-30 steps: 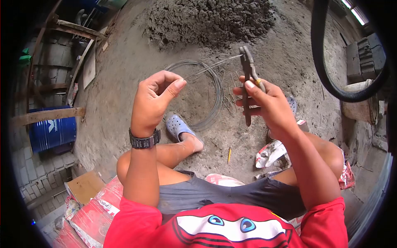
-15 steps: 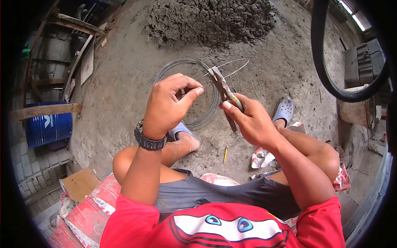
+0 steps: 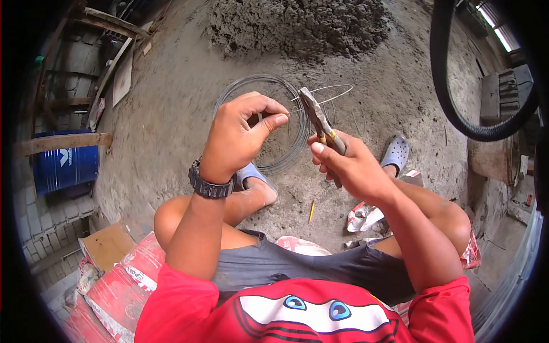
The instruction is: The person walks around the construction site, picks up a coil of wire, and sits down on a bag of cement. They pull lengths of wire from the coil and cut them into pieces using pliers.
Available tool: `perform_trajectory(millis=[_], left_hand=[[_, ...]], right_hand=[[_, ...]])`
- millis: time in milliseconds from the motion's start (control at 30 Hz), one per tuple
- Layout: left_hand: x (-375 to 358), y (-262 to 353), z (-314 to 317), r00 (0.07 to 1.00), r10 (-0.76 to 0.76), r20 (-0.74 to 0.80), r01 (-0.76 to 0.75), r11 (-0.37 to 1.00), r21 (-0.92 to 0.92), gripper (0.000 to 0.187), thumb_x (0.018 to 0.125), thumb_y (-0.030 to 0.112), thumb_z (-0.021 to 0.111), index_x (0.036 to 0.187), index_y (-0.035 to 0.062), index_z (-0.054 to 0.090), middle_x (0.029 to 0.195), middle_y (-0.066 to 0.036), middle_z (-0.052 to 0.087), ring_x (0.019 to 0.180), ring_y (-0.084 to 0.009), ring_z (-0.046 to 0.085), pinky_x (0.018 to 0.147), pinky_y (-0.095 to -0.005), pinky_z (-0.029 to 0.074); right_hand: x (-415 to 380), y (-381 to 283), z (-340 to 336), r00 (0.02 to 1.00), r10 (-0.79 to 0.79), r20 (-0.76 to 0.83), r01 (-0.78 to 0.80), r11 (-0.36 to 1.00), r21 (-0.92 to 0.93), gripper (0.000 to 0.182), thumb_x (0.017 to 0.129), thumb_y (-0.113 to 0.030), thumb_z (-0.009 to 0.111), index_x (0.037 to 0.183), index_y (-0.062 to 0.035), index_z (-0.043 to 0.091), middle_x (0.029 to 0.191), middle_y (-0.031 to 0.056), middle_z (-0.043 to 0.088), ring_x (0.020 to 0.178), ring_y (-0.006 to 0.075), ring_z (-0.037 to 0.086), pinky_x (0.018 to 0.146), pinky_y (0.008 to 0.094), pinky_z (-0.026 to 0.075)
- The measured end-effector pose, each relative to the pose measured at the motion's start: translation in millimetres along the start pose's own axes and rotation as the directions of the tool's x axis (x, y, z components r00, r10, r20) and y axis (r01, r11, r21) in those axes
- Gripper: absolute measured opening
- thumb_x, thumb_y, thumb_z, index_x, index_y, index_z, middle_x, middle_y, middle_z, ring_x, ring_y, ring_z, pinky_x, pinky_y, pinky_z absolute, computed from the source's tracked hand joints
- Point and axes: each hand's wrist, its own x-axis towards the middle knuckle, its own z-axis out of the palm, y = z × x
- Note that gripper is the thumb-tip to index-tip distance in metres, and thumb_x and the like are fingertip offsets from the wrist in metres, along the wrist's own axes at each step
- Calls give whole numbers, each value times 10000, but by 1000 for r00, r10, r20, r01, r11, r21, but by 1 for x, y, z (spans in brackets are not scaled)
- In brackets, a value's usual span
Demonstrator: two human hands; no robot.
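Since the earlier frame, right hand (image 3: 349, 166) is lifting slightly, clenching pliers (image 3: 320, 123); left hand (image 3: 240, 134) is pinching thin wire (image 3: 323, 91) above wire coil (image 3: 286, 154).

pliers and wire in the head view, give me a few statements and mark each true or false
1. The right hand holds the pliers. True.
2. The left hand lies flat on the ground. False: it is raised, pinching a thin wire.
3. A wire coil lies on the ground beyond the hands. True.
4. The blue drum stands at the right of the view. False: it is at the left.
5. A watch is on the left wrist. True.
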Motion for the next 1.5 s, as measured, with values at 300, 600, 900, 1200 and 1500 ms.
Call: perform_trajectory(millis=[300, 600, 900, 1200, 1500], left_hand=[[0, -3, 3, 999, -1, 39, 3, 1000, -30, 54, 933, 15, 782, 984, 0, 774, 944, -30, 729, 868, -94, 648, 775, -254, 507], [-4, 2, 6, 999, -33, -9, 32, 989, -144, 61, 938, -6, 773, 996, -10, 756, 932, -23, 733, 878, -89, 661, 795, -253, 526], [-2, 2, 11, 998, 61, -29, -58, 993, 102, 70, 894, -34, 770, 957, -5, 765, 877, -69, 732, 802, -148, 671, 734, -295, 519], [0, 4, 16, 991, 135, 4, -130, 942, 308, 69, 893, -18, 752, 959, 1, 746, 879, -113, 716, 784, -231, 680, 721, -325, 519], [3, -3, 4, 994, 42, -97, -25, 985, 170, 48, 934, 23, 759, 953, -14, 736, 879, -64, 708, 794, -148, 655, 717, -307, 514]], right_hand=[[-2, 5, 9, 973, -139, -182, 62, 924, -377, 352, 1015, -337, 730, 1048, 5, 657, 783, 165, 670, 709, 266, 631, 733, 438, 511], [-2, -5, 9, 866, -409, -288, 117, 725, -679, 236, 1031, -244, 668, 1065, -12, 643, 956, 273, 702, 923, 485, 668, 783, 533, 508], [-8, -11, -5, 981, -154, -116, 47, 774, -631, 321, 1066, -313, 582, 1115, -6, 663, 888, 228, 707, 892, 456, 683, 812, 525, 505], [-1, 24, 5, 971, 237, 18, -238, 969, 65, 329, 1120, -188, 562, 1368, 22, 613, 1206, 130, 714, 927, 194, 744, 697, 352, 626], [-5, 10, 7, 984, 165, 64, -174, 965, 194, 374, 1122, -324, 554, 1343, -27, 613, 1111, 85, 685, 840, 176, 730, 632, 318, 605]])
